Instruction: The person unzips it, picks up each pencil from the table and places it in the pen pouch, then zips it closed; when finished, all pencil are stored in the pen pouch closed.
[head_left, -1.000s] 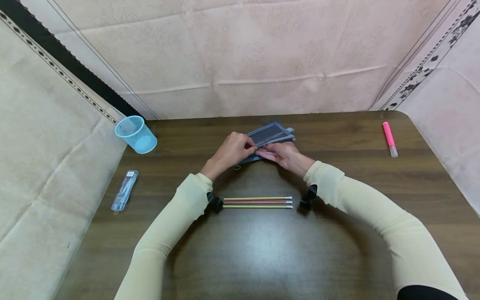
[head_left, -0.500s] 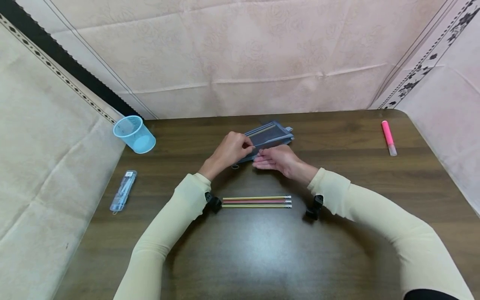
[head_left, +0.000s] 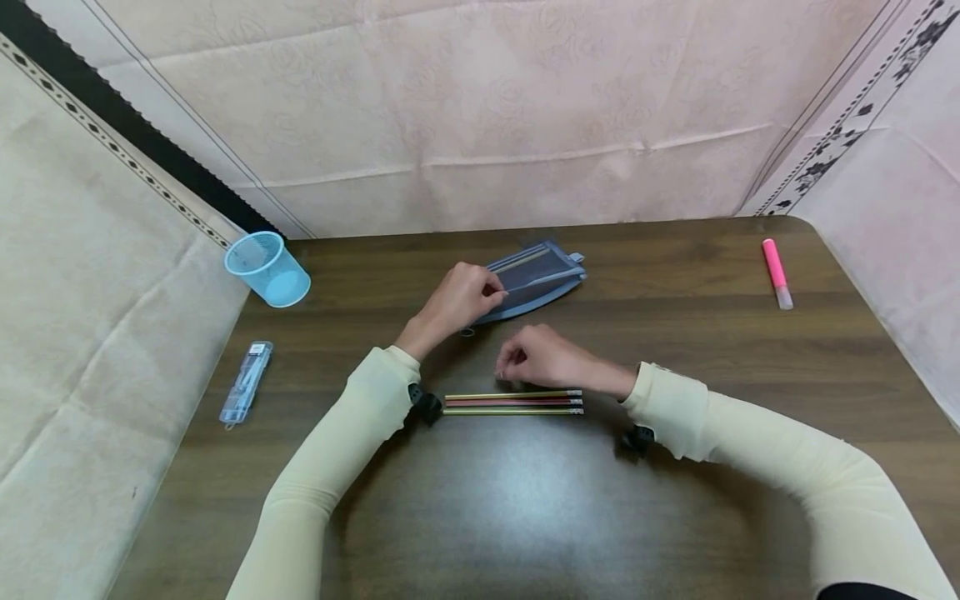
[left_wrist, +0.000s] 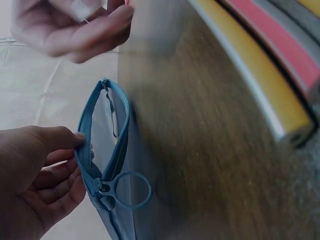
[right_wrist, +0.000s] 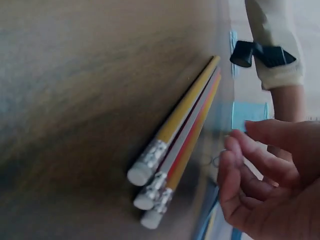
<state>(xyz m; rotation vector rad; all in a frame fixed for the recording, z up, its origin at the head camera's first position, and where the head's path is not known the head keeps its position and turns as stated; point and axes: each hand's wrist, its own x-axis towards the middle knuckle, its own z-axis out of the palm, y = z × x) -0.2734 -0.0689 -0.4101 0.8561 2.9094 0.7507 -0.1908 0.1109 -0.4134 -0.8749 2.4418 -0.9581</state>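
Observation:
A blue zippered pencil pouch (head_left: pixel 536 273) lies near the table's back edge, its mouth spread apart in the left wrist view. My left hand (head_left: pixel 463 297) pinches the rim of that mouth between thumb and fingers. Beside the hand hangs the zipper's round ring pull (left_wrist: pixel 134 190). A yellowish strip, perhaps a pencil, shows through the pouch. My right hand (head_left: pixel 543 357) hovers just behind three pencils (head_left: pixel 513 403), fingers loosely curled and holding nothing. The pencils lie side by side, two yellow and one red, white erasers (right_wrist: pixel 141 175) toward the right.
At the back left a light blue plastic cup (head_left: pixel 268 268) leans over at the table's edge. A flat, pale blue clear case (head_left: pixel 247 382) lies in front of it. Far right is a pink marker (head_left: pixel 777 273) with a pale end. Cloth hangs behind the table.
My right hand has left the pouch and come back toward the pencils, its fingers curling a little. The left hand stays at the pouch's rim, whose near edge now bows outward.

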